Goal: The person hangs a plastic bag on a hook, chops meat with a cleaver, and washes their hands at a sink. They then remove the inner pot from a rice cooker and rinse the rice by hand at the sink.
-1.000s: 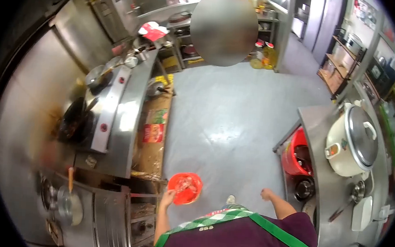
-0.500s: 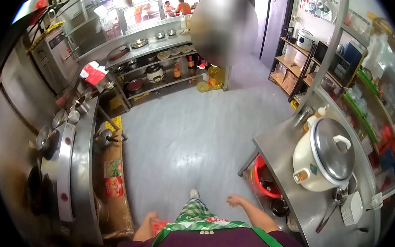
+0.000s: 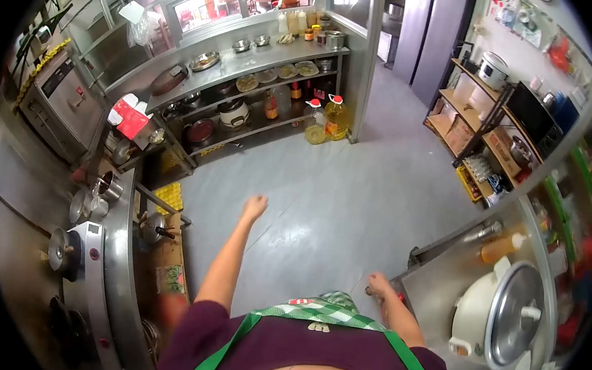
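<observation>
My left hand is stretched forward over the grey floor, its fingers curled into a loose fist with nothing visible in it. My right hand hangs lower, beside the near corner of the steel table; its fingers are curled in and I see nothing held. A sliver of red shows just behind that wrist. On the steel table stands a large cream rice cooker with a metal lid, to the right of my right hand. I wear a green checked apron.
Ahead is a steel shelf counter with bowls, plates and bottles. Oil jugs stand on the floor at its right end. On the left runs a stove counter with pots, with cardboard beside it. Wooden shelves stand at the right rear.
My left hand has swung forward and up from beside my body. My right hand has moved slightly right and is more curled. The view has advanced; a blurred patch over the counter's right end is gone.
</observation>
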Demonstrator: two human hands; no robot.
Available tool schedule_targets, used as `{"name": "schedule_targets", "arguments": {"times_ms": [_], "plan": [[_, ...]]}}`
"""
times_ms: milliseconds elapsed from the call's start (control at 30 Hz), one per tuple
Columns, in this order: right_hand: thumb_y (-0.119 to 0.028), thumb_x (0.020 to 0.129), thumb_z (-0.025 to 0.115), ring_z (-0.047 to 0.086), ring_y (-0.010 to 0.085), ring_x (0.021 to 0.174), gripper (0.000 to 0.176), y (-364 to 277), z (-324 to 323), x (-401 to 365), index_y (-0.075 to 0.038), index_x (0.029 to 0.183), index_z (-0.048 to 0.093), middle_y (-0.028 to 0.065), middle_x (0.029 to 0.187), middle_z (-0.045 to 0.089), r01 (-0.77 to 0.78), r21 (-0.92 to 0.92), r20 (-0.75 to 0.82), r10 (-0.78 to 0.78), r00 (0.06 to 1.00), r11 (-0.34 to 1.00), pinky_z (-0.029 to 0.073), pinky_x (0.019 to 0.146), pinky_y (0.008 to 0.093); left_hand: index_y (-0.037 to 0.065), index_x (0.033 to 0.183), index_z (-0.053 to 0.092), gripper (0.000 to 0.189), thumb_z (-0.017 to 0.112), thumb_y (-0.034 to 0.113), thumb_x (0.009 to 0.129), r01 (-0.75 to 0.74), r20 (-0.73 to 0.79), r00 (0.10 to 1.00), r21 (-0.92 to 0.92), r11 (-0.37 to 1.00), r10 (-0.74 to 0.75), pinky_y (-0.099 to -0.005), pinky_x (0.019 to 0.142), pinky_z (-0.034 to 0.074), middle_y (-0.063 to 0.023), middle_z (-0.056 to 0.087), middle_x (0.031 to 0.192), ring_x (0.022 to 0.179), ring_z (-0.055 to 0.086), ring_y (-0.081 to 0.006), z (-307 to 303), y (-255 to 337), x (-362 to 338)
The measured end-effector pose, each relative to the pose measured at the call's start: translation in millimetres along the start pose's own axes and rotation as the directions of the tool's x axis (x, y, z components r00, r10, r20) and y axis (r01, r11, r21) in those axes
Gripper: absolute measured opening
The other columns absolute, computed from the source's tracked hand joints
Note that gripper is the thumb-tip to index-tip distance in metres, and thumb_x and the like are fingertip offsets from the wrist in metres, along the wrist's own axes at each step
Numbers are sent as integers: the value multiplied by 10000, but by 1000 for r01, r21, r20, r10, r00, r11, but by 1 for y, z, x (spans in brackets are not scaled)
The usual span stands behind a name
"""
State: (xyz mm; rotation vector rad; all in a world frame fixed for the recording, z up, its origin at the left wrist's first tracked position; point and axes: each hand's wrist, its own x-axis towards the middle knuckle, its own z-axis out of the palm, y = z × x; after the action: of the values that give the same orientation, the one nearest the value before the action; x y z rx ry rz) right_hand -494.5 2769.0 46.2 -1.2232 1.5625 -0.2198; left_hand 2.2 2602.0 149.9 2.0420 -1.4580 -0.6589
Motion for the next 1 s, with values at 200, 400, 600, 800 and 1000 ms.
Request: {"name": "schedule_targets", "arguments": {"times_ms": [200, 400, 600, 800, 1000], "plan": [[-169, 801, 446, 532, 169, 433, 162, 6, -75, 81, -33, 814, 532, 91, 657, 581, -159, 189, 66, 149, 987, 969, 432, 377, 309, 6, 802, 624, 295, 494, 269, 774, -350, -102, 936, -212, 912, 336, -381, 673, 453, -166, 625, 788, 758, 605, -300, 16, 260, 151], [-184, 828, 444, 541, 181, 454, 189, -5, -184, 153, -24, 826, 544, 96, 639, 577, -355, 267, -92, 390, 916, 896, 449, 389, 323, 63, 905, 618, 221, 513, 207, 774, -586, -259, 806, -229, 777, 532, -342, 745, 457, -115, 619, 904, 854, 594, -260, 22, 414, 261], [-123, 814, 409, 504, 174, 399, 162, -34, -286, 215, -19, 786, 529, 99, 575, 546, -353, 286, -202, 416, 887, 891, 390, 328, 304, 19, 909, 602, 294, 580, 273, 762, -765, -404, 608, -66, 641, 684, -380, 712, 444, -147, 601, 841, 796, 563, -300, -3, 524, 387], [-147, 822, 399, 486, 175, 384, 169, -44, -339, 283, -27, 883, 503, 116, 615, 541, -275, 514, -277, 460, 844, 813, 382, 302, 300, -10, 1041, 547, 467, 562, 376, 779, -854, -509, 382, 124, 505, 771, -408, 883, 379, -213, 553, 1012, 1006, 499, -342, -5, 651, 536], [-120, 800, 395, 533, 243, 419, 178, -45, -344, 302, -10, 846, 528, 136, 600, 550, -361, 592, -288, 607, 741, 721, 418, 333, 358, -82, 1169, 406, 731, 581, 488, 747, -831, -605, 362, 135, 540, 709, -423, 902, 363, -263, 515, 1067, 1039, 470, -377, -20, 767, 686]]}}
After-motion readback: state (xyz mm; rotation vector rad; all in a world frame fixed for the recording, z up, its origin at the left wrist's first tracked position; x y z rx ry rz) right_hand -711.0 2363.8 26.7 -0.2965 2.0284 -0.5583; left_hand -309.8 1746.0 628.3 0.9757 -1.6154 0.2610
